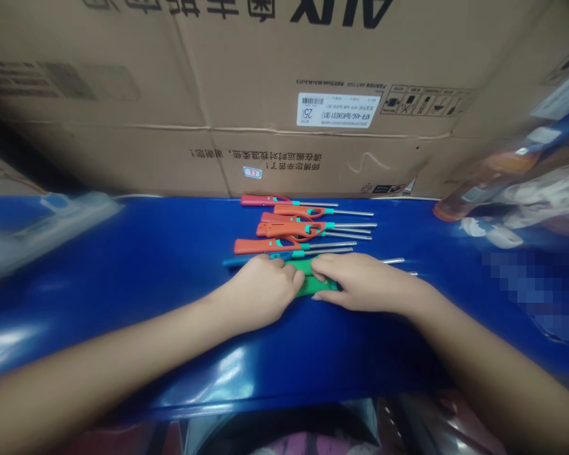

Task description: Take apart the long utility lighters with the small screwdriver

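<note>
Two green long-nosed lighters (317,286) lie close together near the middle of the blue table, their metal tips showing past my right wrist. My right hand (367,281) is closed round them from the right, thumb on the near side. From the left, my left hand (265,291) presses its curled fingers against their green bodies. A blue lighter (237,261) lies just behind, partly covered by my left hand. Farther back are several orange and red lighters (258,246), their metal rods pointing right.
A large cardboard box (256,101) with upside-down print stands along the table's (123,253) back edge. At the right are a bottle (478,183) with orange contents and crumpled white plastic (545,196). A blurred clear plastic object (42,227) lies at the left.
</note>
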